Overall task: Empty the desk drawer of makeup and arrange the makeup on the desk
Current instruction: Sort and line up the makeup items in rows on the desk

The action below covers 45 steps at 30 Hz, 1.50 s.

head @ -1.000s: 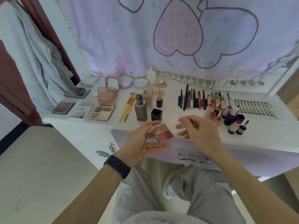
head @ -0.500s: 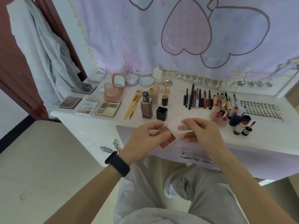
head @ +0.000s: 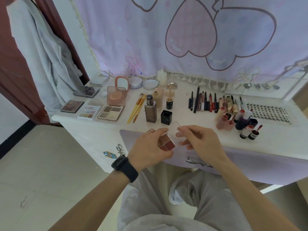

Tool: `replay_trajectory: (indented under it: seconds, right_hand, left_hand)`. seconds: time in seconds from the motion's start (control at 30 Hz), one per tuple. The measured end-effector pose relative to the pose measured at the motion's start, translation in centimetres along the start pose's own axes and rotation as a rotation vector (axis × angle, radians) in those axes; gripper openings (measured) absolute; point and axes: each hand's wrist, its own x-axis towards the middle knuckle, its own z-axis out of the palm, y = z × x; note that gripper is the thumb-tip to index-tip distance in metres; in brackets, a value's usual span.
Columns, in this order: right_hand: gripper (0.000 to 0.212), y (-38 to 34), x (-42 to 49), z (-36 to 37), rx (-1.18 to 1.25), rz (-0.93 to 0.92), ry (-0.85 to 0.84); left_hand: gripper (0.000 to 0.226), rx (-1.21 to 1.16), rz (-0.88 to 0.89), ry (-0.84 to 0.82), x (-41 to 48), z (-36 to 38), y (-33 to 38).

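Moved: compared with a second ago, the palette (head: 166,142) sits deeper in our left hand (head: 150,147). Our fingers now cover part of the pans, and our right hand (head: 201,144) has closed in beside it.
Left hand: curled round the palette from the left, ring on one finger, black watch (head: 125,166) on the wrist.
Right hand: fingertips pinching the clear lid (head: 174,133), which stands between our two hands against the palette's right side.
Palette: reddish-brown pans, held up in the air at frame centre, just in front of the desk (head: 191,124) edge and not resting on it.
Desk, left: a cluster of flat eyeshadow sets (head: 110,112) and an open peach compact (head: 116,97).
Desk, middle: yellow-handled brushes (head: 136,109), a brown foundation bottle (head: 150,112) and a black square pot (head: 166,116) just beyond our fingers.
Desk, right: a row of pencils and liners (head: 203,102), pink lip tubes (head: 224,122) and a lash tray (head: 270,112).
Drawer: lavender drawer front (head: 266,165) below our hands. Honestly we can't tell if it's fully closed.
Behind: heart curtain (head: 183,39) across the top, grey garment (head: 41,52) at upper left.
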Motion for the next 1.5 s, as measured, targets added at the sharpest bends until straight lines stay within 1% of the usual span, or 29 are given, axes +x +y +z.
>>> replay_trajectory:
  seconds: [0.23, 0.3, 0.37, 0.4, 0.47, 0.57, 0.63, 0.7, 0.8, 0.83, 0.93, 1.07, 1.23, 1.3, 1.4, 1.43, 1.5]
  right_hand:
    - [0.019, -0.4, 0.1, 0.1, 0.063, 0.003, -0.008]
    - [0.021, -0.3, 0.0, 0.2, 0.03, -0.019, 0.015]
    - [0.02, 0.1, 0.0, 0.2, -0.114, -0.082, 0.074]
    - [0.019, 0.4, 0.1, 0.3, -0.233, -0.125, 0.109]
    - [0.024, 1.0, 0.5, 0.4, -0.514, -0.207, 0.15]
    - [0.038, 1.6, 1.7, 1.0, -0.829, -0.258, 0.072]
    - [0.046, 1.9, 2.4, 1.4, -0.952, -0.236, 0.006]
    - [0.051, 2.2, 3.3, 1.7, -1.015, -0.204, -0.025]
    - [0.051, 2.2, 4.4, 2.2, -1.058, -0.202, -0.031]
    - [0.049, 2.2, 4.7, 2.3, -1.06, -0.207, -0.02]
    - [0.042, 2.1, 5.7, 2.4, -1.03, -0.206, 0.008]
    - [0.036, 2.2, 6.7, 2.4, -1.003, -0.241, 0.009]
    - [0.039, 3.5, 6.6, 2.5, -0.965, -0.268, 0.062]
    - [0.039, 3.9, 6.7, 2.7, -0.989, -0.275, 0.092]
    - [0.039, 4.0, 6.9, 3.2, -1.02, -0.302, 0.105]
    - [0.04, 3.8, 7.0, 3.2, -1.03, -0.319, 0.114]
    - [0.049, 3.7, 6.7, 3.2, -1.055, -0.389, 0.148]
  left_hand:
    - [0.076, -0.05, -0.025, 0.105, -1.5, -0.4, -0.4]
    - [0.076, -0.065, -0.037, 0.125, -2.4, -0.6, -0.7]
    - [0.077, -0.092, -0.049, 0.147, -3.5, -1.1, -1.2]
    - [0.078, -0.107, -0.056, 0.166, -4.0, -1.6, -1.4]
    - [0.077, -0.126, -0.07, 0.211, -4.7, -2.9, -1.9]
    - [0.075, -0.181, -0.098, 0.283, -5.0, -5.6, -2.5]
    - [0.073, -0.217, -0.111, 0.367, -4.6, -7.6, -2.8]
    - [0.066, -0.241, -0.124, 0.451, -3.6, -9.6, -3.3]
    - [0.051, -0.268, -0.175, 0.543, -1.1, -12.5, -4.9]
    - [0.052, -0.285, -0.198, 0.568, -0.1, -13.4, -5.6]
    - [0.066, -0.293, -0.288, 0.605, 3.4, -15.4, -7.9]
    - [0.07, -0.232, -0.389, 0.623, 7.8, -17.6, -11.4]
    - [0.074, -0.197, -0.476, 0.591, 12.4, -20.0, -15.1]
    - [0.071, -0.163, -0.486, 0.568, 14.1, -20.8, -16.2]
    - [0.073, -0.123, -0.479, 0.517, 16.7, -21.2, -17.1]
    - [0.074, -0.103, -0.478, 0.495, 17.7, -21.1, -17.3]
    - [0.072, -0.06, -0.476, 0.458, 19.3, -20.5, -17.5]
